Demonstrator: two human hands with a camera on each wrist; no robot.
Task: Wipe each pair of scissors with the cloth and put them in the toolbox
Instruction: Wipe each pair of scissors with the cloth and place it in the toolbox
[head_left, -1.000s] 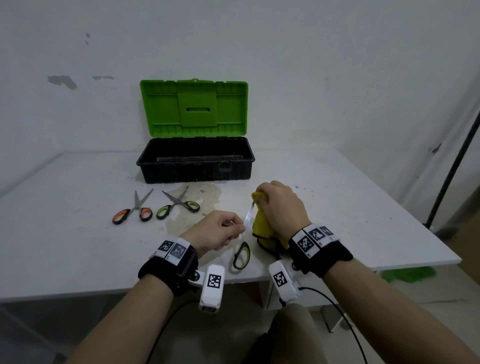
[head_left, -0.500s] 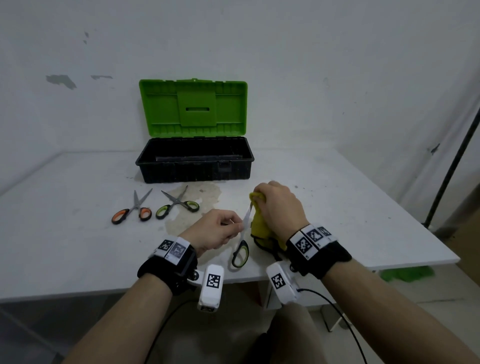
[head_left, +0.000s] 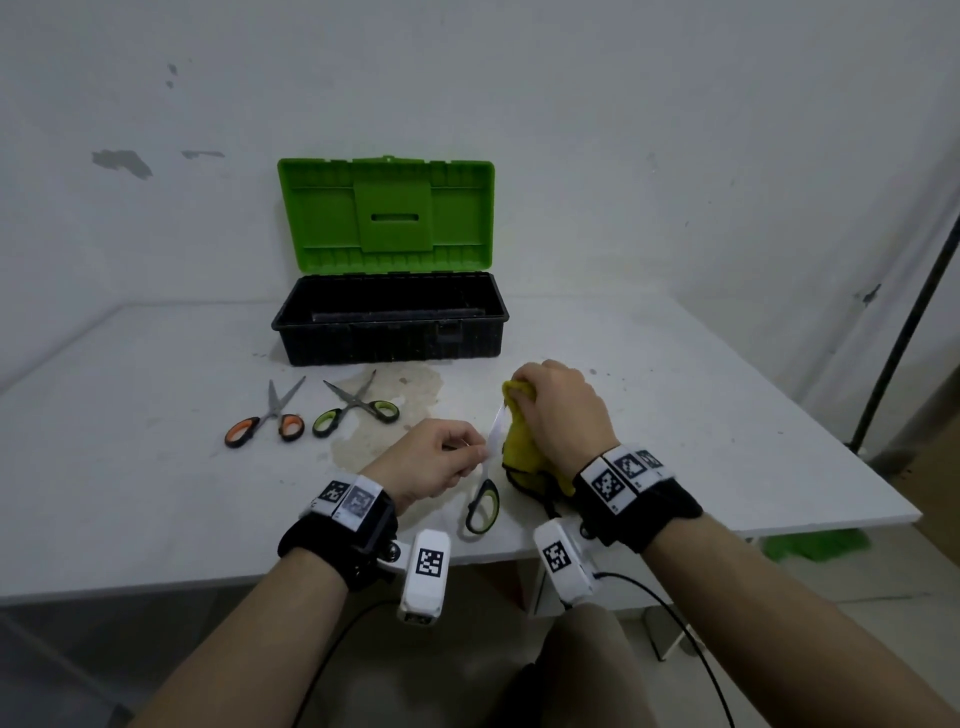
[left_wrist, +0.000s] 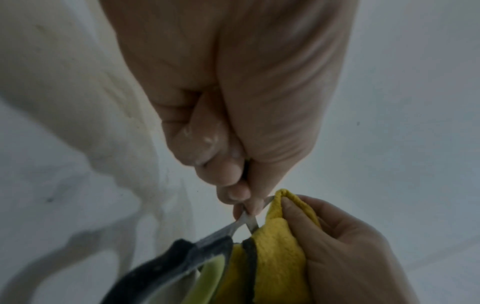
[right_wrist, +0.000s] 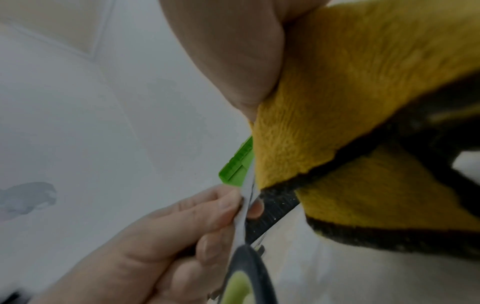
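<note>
Scissors (head_left: 483, 499) with green-and-black handles sit low in the frame's centre, pinched at one blade by the left hand (head_left: 431, 462), whose fingers curl onto the metal. The right hand (head_left: 558, 415) grips the yellow cloth (head_left: 519, 447), bunched round the other blade. Compared with a second ago, the handle loop has swung down toward the table's (head_left: 130, 467) near edge and the cloth hand has crept slightly up the blade; half a second ago things stood almost as now. In the centre, above the hands, the toolbox (head_left: 389, 332) stands with its green lid (head_left: 387, 215) raised. Left of centre lie orange-handled scissors (head_left: 267, 423) and a second green-handled pair (head_left: 358, 408), apart from each other, beside a brownish stain (head_left: 400, 389). The cloth hides the wiped blade's tip.
</note>
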